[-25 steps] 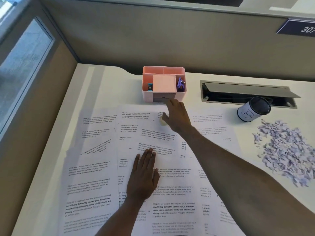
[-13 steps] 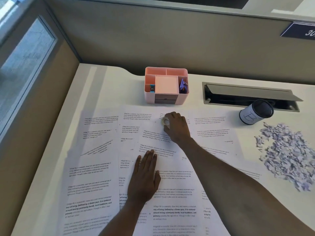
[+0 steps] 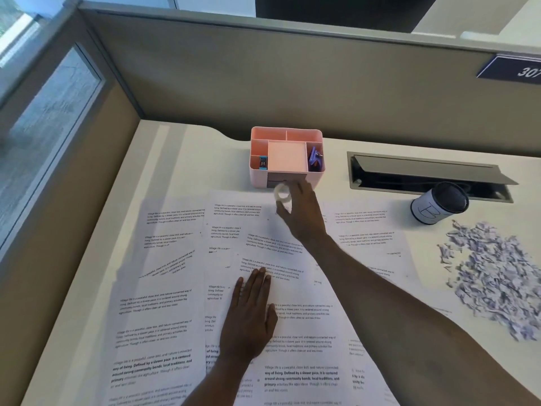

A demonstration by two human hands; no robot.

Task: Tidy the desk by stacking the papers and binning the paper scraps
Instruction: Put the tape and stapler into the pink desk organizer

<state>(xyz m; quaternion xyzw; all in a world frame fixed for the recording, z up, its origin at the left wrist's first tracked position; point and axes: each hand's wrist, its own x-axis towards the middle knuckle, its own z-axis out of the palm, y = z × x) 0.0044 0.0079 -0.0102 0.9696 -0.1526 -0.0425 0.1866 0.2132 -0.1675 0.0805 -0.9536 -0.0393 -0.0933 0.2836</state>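
Papers [image 3: 164, 303] lie spread and overlapping across the middle and lower part of the worktop [image 3: 181, 148]. They overlap too much for an exact count, though at least six printed sheets show. One loose heap of paper scraps [image 3: 494, 276] sits at the right edge of the frame, just right of the sheets. One dark cup [image 3: 439, 203] with a white label stands above the heap, in front of one open cable hatch [image 3: 424, 177]. One pink organiser [image 3: 287, 150] stands at the top centre, with a small blue item [image 3: 263, 162] in its left compartment and purple clips [image 3: 314, 158] in its right one. One number plate [image 3: 515, 68] hangs on the partition at upper right.

Two hands are in view. The left hand [image 3: 248, 320] lies flat on the papers at lower centre, fingers straight and close together. The right hand [image 3: 301, 215] reaches up the frame and pinches one white ring [image 3: 283, 194] between thumb and fingertips, raised in front of the organiser's drawer face.

Half a second ago that ring lay on the top sheet under the right hand's fingers; it is now off the paper and higher in the frame. The left hand has kept its place on the sheets, and scraps, cup and organiser are unmoved.
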